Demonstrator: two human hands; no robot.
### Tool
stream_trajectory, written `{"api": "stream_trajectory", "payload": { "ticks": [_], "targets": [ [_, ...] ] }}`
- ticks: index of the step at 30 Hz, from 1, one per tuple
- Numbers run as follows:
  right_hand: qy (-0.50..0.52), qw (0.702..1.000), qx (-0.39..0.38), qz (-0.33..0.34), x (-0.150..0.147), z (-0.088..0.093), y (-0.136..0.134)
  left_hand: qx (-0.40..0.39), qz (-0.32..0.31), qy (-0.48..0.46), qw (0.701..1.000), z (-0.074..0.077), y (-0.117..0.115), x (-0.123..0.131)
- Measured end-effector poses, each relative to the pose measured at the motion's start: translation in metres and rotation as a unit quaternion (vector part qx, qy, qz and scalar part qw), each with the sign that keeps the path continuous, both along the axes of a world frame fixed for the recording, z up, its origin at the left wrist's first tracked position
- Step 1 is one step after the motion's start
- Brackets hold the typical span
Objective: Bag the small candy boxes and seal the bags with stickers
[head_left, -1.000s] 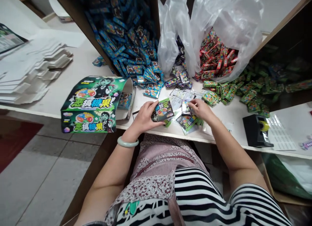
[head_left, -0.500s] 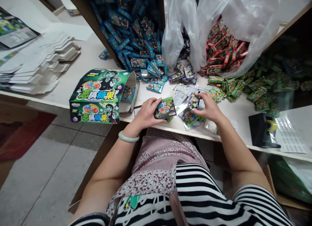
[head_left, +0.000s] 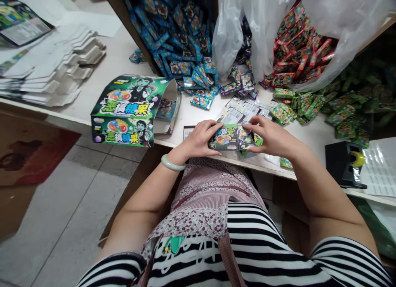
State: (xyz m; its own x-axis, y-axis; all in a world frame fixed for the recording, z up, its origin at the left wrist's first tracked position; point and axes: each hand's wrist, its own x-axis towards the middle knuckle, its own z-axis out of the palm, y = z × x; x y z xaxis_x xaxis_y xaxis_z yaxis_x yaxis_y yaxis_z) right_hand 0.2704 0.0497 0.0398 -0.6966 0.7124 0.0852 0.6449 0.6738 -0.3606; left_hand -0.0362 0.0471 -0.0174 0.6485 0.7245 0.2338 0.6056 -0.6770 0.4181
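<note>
My left hand point(head_left: 201, 139) grips a dark and green printed candy packet point(head_left: 225, 138) near the table's front edge, thumb below and fingers above. Against that packet's right end, my right hand point(head_left: 269, 136) pinches a small purple candy packet point(head_left: 245, 139) between thumb and fingers. The two packets touch or overlap; which lies on top is hard to tell. Part of another green packet point(head_left: 257, 139) shows beneath my right fingers. Just behind my hands lie clear printed bags point(head_left: 236, 114) on the white table point(head_left: 182, 117).
To the left stands an open green display box point(head_left: 123, 109) with blue packets inside, beside stacked flat cartons point(head_left: 52, 68). Blue packets point(head_left: 185, 51), red packets point(head_left: 305, 51) in a plastic bag, and green packets point(head_left: 340, 109) are heaped behind. A tape dispenser point(head_left: 342, 165) stands right.
My right hand has brought the purple packet left against the packet in my left hand. The view has shifted slightly, and a green packet now shows under my right wrist.
</note>
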Motion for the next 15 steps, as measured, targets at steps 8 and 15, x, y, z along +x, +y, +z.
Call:
{"api": "stream_trajectory", "payload": {
  "ticks": [8,15],
  "targets": [
    [0.043,0.996,0.047,-0.067,-0.007,0.004,-0.008,0.009,0.036,-0.041,0.998,-0.002,0.006,-0.004],
    [0.058,0.992,0.07,-0.083,-0.006,0.002,-0.012,0.038,0.05,-0.027,0.998,-0.003,0.004,-0.006]
  ]
}}
